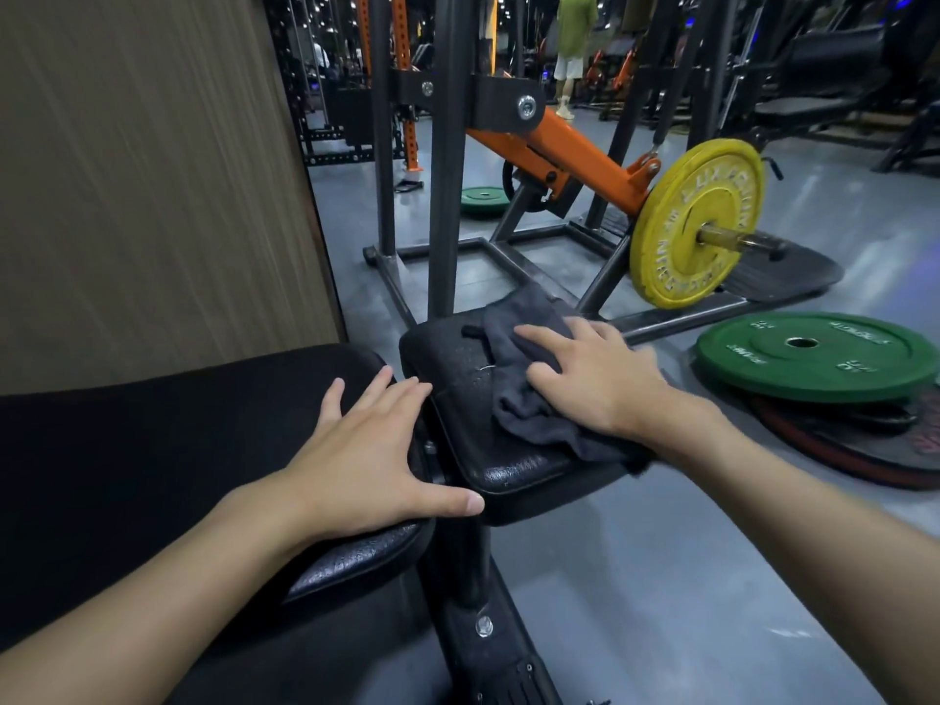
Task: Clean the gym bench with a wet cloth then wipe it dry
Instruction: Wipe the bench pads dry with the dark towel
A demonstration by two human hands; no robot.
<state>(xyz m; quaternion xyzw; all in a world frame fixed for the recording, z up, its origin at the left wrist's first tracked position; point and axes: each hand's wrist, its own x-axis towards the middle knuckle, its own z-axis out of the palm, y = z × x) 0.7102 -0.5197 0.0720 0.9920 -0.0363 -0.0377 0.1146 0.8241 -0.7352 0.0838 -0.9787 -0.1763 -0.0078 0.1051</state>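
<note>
Head view: the right hand point(595, 379) lies flat on a dark grey cloth point(508, 409), fingers straight and slightly spread, the palm pressing down rather than gripping. The cloth sits bunched on the right half of the small seat pad point(458, 374), one end draped over the pad's far edge. The left hand point(376, 450) is flat too, fingers fanned and thumb stretched out, braced on the end of the longer back pad point(152, 450) just beside the gap between the two pads.

The bare vinyl to the left of the cloth carries fine beads and a glint of water (so this reads as the wet pass, not the drying one). I judge the job less than half done: part of the seat pad is wetted, the back pad shows no moisture I can make out, and the dry wipe is not yet begun.

The back pad runs out of frame on the left and is too dark to read. The vinyl under the cloth and palm is hidden. No second, dry cloth is in view. Beyond lie a green plate point(814, 356) on the floor and a yellow plate point(697, 221) on a machine.
</note>
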